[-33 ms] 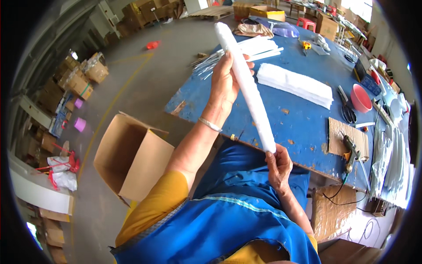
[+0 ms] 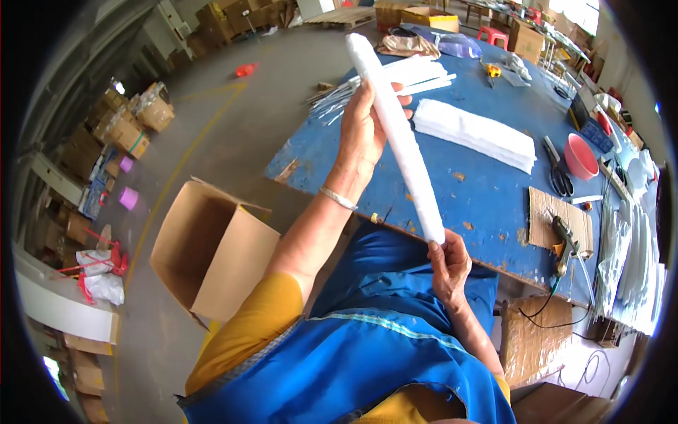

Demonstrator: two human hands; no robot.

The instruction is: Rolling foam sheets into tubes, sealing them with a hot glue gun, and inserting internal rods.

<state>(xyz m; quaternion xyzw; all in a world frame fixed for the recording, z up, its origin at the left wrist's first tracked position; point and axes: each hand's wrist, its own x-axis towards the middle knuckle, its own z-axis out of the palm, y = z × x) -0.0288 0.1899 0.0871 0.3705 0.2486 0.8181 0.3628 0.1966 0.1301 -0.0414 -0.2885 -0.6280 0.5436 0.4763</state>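
Observation:
A long white roll of soft-looking sheet slants above the near edge of the blue table. My left hand cradles its upper part, thumb on one side and fingers behind. At the lower end, my right hand grips the roll between thumb and fingers. A folded stack of white soft sheets lies on the table just right of the roll. Beyond my left hand is a pile of thin white strips. What is inside the roll, if anything, cannot be seen.
On the blue table, a glue gun rests by a cardboard piece, near black-handled scissors and a pink bowl. White strips hang over the right edge. An open cardboard box stands left of me.

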